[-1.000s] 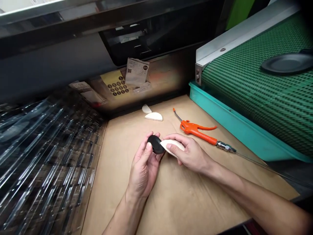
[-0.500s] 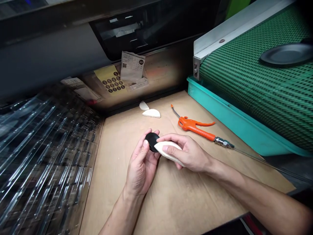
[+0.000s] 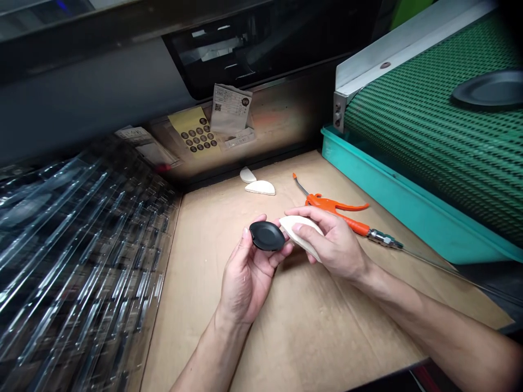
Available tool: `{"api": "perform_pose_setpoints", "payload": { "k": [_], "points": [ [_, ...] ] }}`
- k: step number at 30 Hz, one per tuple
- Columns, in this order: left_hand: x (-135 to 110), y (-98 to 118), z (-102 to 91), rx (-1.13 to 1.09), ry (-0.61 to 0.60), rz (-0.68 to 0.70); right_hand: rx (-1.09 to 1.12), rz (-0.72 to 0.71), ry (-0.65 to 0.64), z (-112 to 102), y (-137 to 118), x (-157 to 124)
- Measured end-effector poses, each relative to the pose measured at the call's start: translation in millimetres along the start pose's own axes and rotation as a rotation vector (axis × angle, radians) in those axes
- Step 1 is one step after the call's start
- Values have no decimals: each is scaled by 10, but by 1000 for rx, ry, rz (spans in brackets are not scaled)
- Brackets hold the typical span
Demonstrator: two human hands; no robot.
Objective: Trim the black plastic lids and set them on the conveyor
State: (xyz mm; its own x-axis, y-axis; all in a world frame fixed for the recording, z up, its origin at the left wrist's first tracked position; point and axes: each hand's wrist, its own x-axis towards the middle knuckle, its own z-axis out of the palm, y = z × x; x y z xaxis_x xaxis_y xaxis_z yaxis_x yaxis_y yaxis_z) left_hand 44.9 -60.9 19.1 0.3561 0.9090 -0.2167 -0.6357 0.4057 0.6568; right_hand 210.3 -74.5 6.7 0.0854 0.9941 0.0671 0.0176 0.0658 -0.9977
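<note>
A small black oval dish-shaped part [image 3: 267, 236] with a raised rim lies in the fingers of my left hand [image 3: 249, 275], its hollow face turned up. The thumb presses its left edge. My right hand [image 3: 337, 242] is closed around a white, half-moon-shaped pad [image 3: 304, 231], whose pointed end is beside the black part's right edge. Whether the two touch, I cannot tell. Behind the hands, two more white pads [image 3: 260, 188] rest on the brown cardboard sheet [image 3: 212, 218]. An orange air blow gun [image 3: 337, 212] lies just beyond my right hand, partly hidden by it.
Stacked clear plastic trays [image 3: 90, 250] crowd the left. At right, a green mesh conveyor belt [image 3: 412, 136] carries a larger-looking black oval part [image 3: 490, 90], above a teal tray [image 3: 392, 218]. The blow gun's hose runs right. Labels and a yellow sticker sheet [image 3: 192, 128] are on the back panel.
The white pad has moved off the black part to its right edge. The black part is tilted so that more of its hollow face shows. The whole view has shifted slightly.
</note>
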Motion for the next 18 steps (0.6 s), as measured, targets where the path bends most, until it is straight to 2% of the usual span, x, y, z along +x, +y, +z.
{"api": "perform_pose_setpoints", "payload": {
  "k": [18],
  "points": [
    [3,-6,-26,81,34,36,-8,98,-102,39,-36,1]
  ]
}}
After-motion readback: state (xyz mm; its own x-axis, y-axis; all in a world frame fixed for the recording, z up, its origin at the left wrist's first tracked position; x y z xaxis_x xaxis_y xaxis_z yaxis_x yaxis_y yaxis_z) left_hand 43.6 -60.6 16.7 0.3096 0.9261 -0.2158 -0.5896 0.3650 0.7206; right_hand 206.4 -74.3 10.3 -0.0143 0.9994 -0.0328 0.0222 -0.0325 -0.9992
